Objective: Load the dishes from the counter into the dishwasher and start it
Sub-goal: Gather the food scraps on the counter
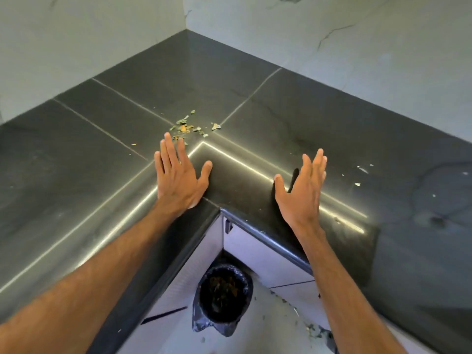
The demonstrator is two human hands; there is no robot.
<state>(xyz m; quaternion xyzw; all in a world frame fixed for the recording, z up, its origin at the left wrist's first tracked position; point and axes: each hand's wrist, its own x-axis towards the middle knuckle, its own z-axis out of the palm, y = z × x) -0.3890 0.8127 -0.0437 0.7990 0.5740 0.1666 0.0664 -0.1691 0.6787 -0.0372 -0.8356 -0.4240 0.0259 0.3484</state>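
- Here, left hand [178,177] lay flat on the counter [255,103], fingers straight and together, empty.
- Right hand [304,190] stood on edge over the counter, fingers straight, empty; contact could not be told.
- No dishes, no dishwasher showed in view.
- Scraps [186,126] sat just beyond the left fingertips; bin [222,295] stood on the floor below the corner.
- Risk, as judged: a sweep toward the edge could scatter loose scraps past the bin's narrow mouth onto the floor, delaying loading.
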